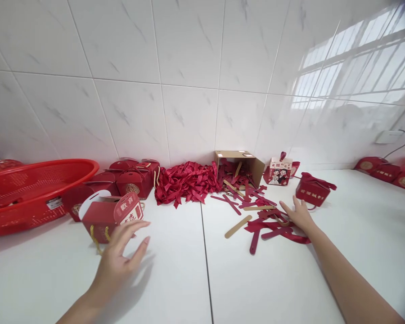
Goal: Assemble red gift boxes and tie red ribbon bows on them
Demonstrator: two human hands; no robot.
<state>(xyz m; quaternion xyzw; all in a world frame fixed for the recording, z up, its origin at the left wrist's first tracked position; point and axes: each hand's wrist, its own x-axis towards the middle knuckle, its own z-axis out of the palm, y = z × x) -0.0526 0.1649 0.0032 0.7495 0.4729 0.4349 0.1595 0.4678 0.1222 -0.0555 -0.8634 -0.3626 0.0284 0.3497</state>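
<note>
My left hand (121, 254) hovers over the white table with thumb and fingers apart, holding nothing. Just behind its fingers stands a red gift box (103, 216) with gold cord handles and a rounded, printed flap. On the right, my right hand (301, 215) has its fingers spread at the edge of a scatter of dark red strips (270, 213); whether it touches them I cannot tell. A loose red ribbon (295, 238) curves beside that wrist. Close behind the hand sits a small red box (312, 191) with a ribbon bow on top and gold lettering.
A red plastic basket (37, 180) stands at far left, beside several red boxes (133, 182). Against the tiled wall lie a heap of red ribbons (187, 180) and a tipped cardboard box (256, 171) spilling strips. A printed box (278, 173) and more red boxes (386, 173) stand rightward.
</note>
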